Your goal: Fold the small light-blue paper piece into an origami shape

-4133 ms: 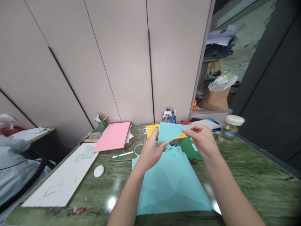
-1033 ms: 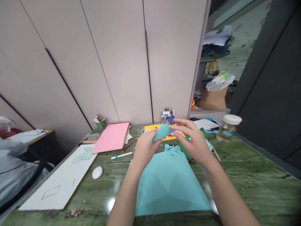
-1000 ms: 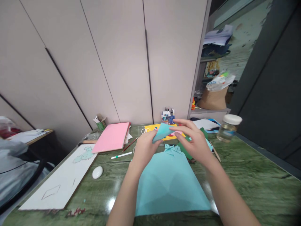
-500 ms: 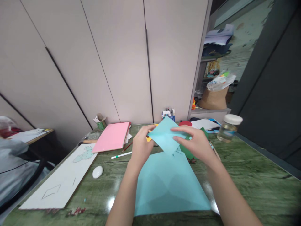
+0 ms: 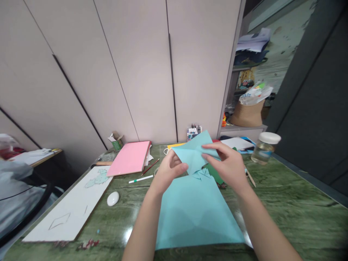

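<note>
A light blue folded paper (image 5: 191, 156) is held up above the far edge of a larger light blue sheet (image 5: 198, 214) on the table. My right hand (image 5: 224, 159) pinches the right side of the folded paper between thumb and fingers. At its left corner is my left hand (image 5: 170, 169), with the fingers behind the paper and the thumb apart from them, in front. Small folded flaps (image 5: 201, 174) of blue paper show where the folded piece meets the large sheet.
Left on the green table (image 5: 285, 188) are a white drawing sheet (image 5: 78, 206), a white oval object (image 5: 113, 198), a pink book (image 5: 130, 157) and a marker (image 5: 140, 179). A lidded jar (image 5: 263, 149) stands right. A person's sleeve (image 5: 16, 192) shows far left.
The folded paper has tilted and its top corner has moved right. My left thumb has come away from the paper, and my left hand has turned. My right hand still pinches it.
</note>
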`<state>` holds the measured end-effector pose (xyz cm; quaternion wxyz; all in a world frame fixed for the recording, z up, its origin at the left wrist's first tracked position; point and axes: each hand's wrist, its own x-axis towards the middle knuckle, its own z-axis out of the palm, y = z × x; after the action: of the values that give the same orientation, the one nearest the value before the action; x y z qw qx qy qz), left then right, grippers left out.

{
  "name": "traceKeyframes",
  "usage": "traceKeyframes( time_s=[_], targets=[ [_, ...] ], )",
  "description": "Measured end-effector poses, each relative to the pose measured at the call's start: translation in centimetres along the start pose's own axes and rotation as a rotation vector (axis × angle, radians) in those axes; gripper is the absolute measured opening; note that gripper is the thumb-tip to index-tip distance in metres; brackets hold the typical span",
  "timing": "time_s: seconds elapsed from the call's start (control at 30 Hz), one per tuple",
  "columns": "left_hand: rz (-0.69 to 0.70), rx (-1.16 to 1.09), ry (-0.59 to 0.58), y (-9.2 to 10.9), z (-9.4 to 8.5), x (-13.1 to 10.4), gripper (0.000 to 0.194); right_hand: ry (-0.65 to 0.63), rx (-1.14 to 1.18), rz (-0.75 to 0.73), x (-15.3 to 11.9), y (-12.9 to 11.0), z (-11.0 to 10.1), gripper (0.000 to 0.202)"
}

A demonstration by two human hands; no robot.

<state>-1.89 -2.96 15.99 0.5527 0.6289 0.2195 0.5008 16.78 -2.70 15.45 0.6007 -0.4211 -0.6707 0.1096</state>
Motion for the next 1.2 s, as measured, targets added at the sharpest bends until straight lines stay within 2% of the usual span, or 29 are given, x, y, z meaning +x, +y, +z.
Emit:
traceKeyframes(
  time_s=[0.1,0.2,0.33,0.4,0.47,0.53,0.63,0.77,0.9,1.0,1.1,1.2],
  targets=[
    [-0.039,0.054,0.020,0.1,0.5,0.0,0.054,-0.009,0.004,0.006,-0.1,-0.1,0.1,0.017],
    [-0.013,0.156,0.093,0.0,0.4,0.1,0.039,-0.004,0.007,0.024,-0.1,-0.1,0.2,0.018],
    [0.011,0.235,0.095,-0.2,-0.3,0.3,0.032,0.005,0.203,0.119,-0.1,-0.2,0.3,0.041],
    [0.015,0.256,0.083,-0.2,-0.7,0.3,0.031,-0.046,0.316,0.173,0.0,-0.3,0.2,0.050],
    [0.010,0.289,0.076,-0.1,-0.9,0.3,0.030,-0.145,0.362,0.213,0.1,-0.5,-0.1,0.044],
    [-0.004,0.323,0.059,0.2,-1.2,0.2,0.029,-0.219,0.343,0.222,0.2,-0.7,-0.6,0.029],
    [0.000,0.367,0.012,0.5,-1.6,0.0,0.030,-0.211,0.228,0.187,0.3,-1.0,-1.1,0.010],
    [0.005,0.360,0.019,0.4,-2.1,-0.2,0.029,-0.202,0.261,0.157,0.4,-1.0,-1.4,0.005],
    [-0.034,0.249,0.098,-0.1,-1.9,-0.1,0.020,-0.227,0.402,0.202,0.4,-0.5,-1.3,0.006],
    [-0.065,-0.010,0.160,-0.4,-1.4,0.2,0.010,-0.246,0.565,0.220,0.5,0.1,-1.4,0.012],
    [-0.192,-0.360,0.170,-0.8,-0.7,0.7,0.010,-0.309,0.800,0.178,0.7,0.5,-1.7,0.039],
    [-0.309,-0.558,0.126,-1.3,-0.1,1.1,0.015,-0.371,0.834,0.080,0.7,0.6,-1.5,0.065]
  ],
)
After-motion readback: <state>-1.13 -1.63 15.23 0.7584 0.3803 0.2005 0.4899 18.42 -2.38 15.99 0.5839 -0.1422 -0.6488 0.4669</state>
